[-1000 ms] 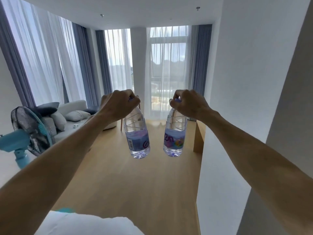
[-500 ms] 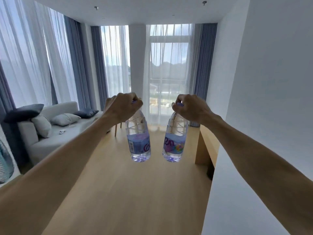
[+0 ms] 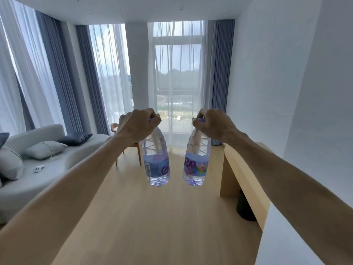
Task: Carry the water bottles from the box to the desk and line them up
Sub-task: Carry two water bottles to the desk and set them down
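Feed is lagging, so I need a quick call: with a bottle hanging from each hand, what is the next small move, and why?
Probably keep walking forward and angle right toward the wooden desk. The left hand and right hand each grip a bottle by the cap, the left bottle and right bottle hanging over bare floor, not yet over the desk.

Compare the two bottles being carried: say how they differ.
The left bottle turns its barcode to the camera; the right bottle shows a colourful flower print. They tilt opposite ways, bases angled toward each other. Both are clear, hanging by the cap from the left hand and right hand.
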`<state>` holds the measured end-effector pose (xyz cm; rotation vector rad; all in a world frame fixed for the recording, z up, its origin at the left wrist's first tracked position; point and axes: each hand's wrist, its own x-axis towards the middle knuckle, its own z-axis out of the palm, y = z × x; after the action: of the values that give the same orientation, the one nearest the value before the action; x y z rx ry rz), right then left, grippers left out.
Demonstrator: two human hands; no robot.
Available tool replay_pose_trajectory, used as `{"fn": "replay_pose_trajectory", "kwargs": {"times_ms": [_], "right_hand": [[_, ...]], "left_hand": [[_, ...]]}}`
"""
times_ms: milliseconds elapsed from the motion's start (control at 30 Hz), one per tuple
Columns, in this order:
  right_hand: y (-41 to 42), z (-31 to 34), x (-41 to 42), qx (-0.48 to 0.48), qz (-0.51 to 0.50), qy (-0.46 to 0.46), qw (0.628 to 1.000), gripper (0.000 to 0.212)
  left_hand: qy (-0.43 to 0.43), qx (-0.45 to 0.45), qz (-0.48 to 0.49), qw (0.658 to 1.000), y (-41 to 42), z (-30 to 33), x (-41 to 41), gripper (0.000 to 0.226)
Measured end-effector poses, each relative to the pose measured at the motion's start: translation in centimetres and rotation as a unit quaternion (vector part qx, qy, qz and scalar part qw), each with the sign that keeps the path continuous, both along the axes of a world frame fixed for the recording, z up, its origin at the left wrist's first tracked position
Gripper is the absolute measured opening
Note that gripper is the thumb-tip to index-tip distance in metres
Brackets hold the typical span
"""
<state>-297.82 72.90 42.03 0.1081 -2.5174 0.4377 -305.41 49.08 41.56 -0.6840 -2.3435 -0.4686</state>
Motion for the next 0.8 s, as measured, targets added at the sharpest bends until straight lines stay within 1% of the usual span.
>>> {"fn": "replay_pose_trajectory", "kwargs": {"times_ms": [233,467,633,800], "right_hand": [[6.2,-1.4,-14.1,0.005,0.013,-0.012,1.000,0.029],[13.4,-1.1,-27.7,0.001,0.015,-0.019,1.000,0.028],[18.8,-3.2,-36.1,-0.029,0.007,-0.026,0.999,0.027],[25.1,-5.6,-44.3,-0.040,-0.018,-0.052,0.998,0.024]], "left_hand": [[-0.010,-0.016,0.010,1.000,5.9,-1.7,-13.7,0.031],[-0.016,-0.023,0.023,0.999,12.9,-1.0,-27.0,0.032],[-0.015,-0.006,0.010,1.000,18.2,-2.0,-35.6,0.029],[-0.045,-0.012,-0.015,0.999,24.3,-4.0,-45.1,0.032]]}}
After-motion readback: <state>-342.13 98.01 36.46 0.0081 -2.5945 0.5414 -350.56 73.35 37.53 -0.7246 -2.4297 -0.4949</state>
